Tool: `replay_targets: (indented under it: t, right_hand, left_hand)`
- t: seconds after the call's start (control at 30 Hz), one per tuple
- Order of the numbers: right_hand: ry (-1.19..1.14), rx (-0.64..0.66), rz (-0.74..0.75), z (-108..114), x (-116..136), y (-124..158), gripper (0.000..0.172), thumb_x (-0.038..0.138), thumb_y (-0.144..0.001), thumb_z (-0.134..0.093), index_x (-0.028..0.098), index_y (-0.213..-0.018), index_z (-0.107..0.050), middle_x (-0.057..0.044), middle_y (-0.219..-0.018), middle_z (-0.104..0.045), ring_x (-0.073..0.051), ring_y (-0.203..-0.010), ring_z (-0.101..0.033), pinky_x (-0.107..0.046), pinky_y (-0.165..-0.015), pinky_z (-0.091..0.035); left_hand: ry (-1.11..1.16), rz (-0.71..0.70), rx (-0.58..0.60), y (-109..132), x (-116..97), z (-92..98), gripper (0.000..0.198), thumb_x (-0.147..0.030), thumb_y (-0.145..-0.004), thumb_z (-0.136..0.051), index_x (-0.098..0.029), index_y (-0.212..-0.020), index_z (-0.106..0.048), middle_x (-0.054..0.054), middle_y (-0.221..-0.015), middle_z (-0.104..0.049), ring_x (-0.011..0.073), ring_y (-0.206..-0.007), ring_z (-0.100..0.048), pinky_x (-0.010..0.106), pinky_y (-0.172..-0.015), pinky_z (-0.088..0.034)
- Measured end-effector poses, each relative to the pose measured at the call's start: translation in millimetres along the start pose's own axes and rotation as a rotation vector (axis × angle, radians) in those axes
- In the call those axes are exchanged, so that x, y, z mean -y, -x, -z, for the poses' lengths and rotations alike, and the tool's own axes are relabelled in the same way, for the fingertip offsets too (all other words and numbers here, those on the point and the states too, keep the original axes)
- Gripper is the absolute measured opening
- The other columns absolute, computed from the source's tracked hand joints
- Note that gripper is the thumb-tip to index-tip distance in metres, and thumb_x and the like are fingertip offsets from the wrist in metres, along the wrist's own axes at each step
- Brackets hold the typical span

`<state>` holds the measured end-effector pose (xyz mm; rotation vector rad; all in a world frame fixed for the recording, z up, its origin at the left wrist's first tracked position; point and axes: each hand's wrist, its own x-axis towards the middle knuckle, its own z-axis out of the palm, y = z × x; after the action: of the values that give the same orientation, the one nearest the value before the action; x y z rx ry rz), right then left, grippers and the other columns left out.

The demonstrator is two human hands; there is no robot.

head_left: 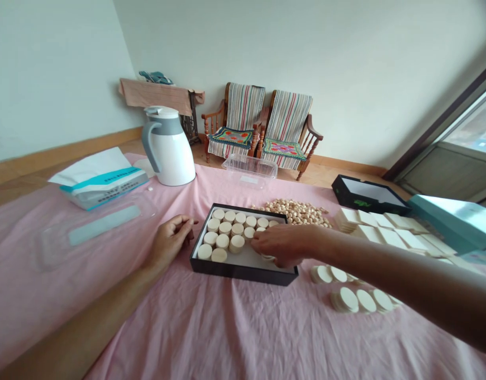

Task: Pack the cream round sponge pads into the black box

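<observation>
A shallow black box (243, 274) with a white inside holds rows of round, pale wooden discs (237, 243), which look stacked. My right hand (282, 244) reaches into the right half of this box, its fingers closed on wooden discs whose pale edges show beneath the hand; its palm hides part of them. Just beyond the box's left wall, my left hand (173, 236) rests on the pink cloth (163, 327) with fingers curled in and nothing visible in them. Right of the box, partly under my right forearm, lie more stacks of wooden discs (349, 299).
Small wooden pieces (296, 211) are heaped behind the box. To the right are square wooden tiles (389, 229), another black box (369, 196) and a teal box (456, 221). A white jug (171, 150), tissue pack (104, 182) and clear plastic containers (250, 170) stand left and back.
</observation>
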<state>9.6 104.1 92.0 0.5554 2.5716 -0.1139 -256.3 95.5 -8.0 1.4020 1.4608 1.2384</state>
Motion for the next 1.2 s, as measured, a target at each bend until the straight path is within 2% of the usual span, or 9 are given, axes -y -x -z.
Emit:
replay_targets:
  t: [0.17,0.37,0.53,0.83,1.07,1.2]
  right_hand:
    - [0.008,-0.030,0.039,-10.0,0.3,-5.9,0.038,0.010,-0.063,-0.061,0.012,-0.101,-0.057,-0.010,-0.102,-0.060,-0.018,-0.080,-0.057,-0.026,-0.054,-0.035]
    - [-0.004,-0.091,0.055,-13.7,-0.5,-2.8,0.035,0.012,-0.066,-0.060,0.012,-0.101,-0.055,-0.009,-0.101,-0.060,-0.018,-0.081,-0.057,-0.026,-0.054,-0.035]
    - [-0.038,-0.084,0.083,-7.9,-0.4,-3.0,0.037,0.011,-0.066,-0.061,0.011,-0.102,-0.056,-0.011,-0.099,-0.060,-0.018,-0.082,-0.057,-0.027,-0.058,-0.038]
    - [-0.002,-0.048,0.193,2.4,4.3,-7.8,0.035,0.009,-0.066,-0.061,0.010,-0.101,-0.057,-0.011,-0.098,-0.060,-0.016,-0.074,-0.056,-0.026,-0.052,-0.034]
    - [0.000,-0.127,0.238,-5.9,-1.9,-10.7,0.033,0.010,-0.069,-0.056,0.013,-0.102,-0.054,-0.011,-0.100,-0.059,-0.015,-0.069,-0.056,-0.026,-0.050,-0.033]
    - [-0.032,-0.127,0.257,-16.6,-4.8,-16.4,0.034,0.009,-0.069,-0.055,0.012,-0.103,-0.053,-0.012,-0.103,-0.058,-0.015,-0.068,-0.056,-0.025,-0.049,-0.032]
  left_hand:
    - [-0.011,0.012,0.010,1.1,-3.8,-0.9,0.032,-0.050,-0.077,-0.056,-0.018,-0.075,-0.057,-0.002,-0.055,-0.055,0.0120,-0.047,-0.049,0.021,-0.045,-0.036]
    - [-0.018,0.023,0.013,1.9,-4.9,-2.3,0.034,-0.051,-0.076,-0.057,-0.018,-0.076,-0.058,-0.002,-0.055,-0.055,0.0128,-0.046,-0.049,0.022,-0.045,-0.036]
    - [-0.016,0.028,0.013,0.9,-2.8,-2.3,0.033,-0.051,-0.076,-0.057,-0.018,-0.076,-0.059,-0.002,-0.054,-0.055,0.0125,-0.045,-0.049,0.022,-0.044,-0.036]
    - [-0.044,0.005,0.033,1.0,0.8,-0.6,0.033,-0.049,-0.079,-0.055,-0.016,-0.083,-0.061,-0.002,-0.055,-0.054,0.0131,-0.047,-0.049,0.022,-0.045,-0.036]
    - [-0.066,-0.007,0.063,2.5,-1.7,-1.2,0.033,-0.050,-0.080,-0.053,-0.018,-0.080,-0.060,-0.001,-0.059,-0.057,0.0129,-0.050,-0.050,0.021,-0.047,-0.036]
    - [-0.069,-0.004,0.081,2.0,0.3,-1.2,0.032,-0.049,-0.081,-0.052,-0.018,-0.079,-0.059,0.000,-0.065,-0.060,0.0130,-0.053,-0.051,0.021,-0.049,-0.037]
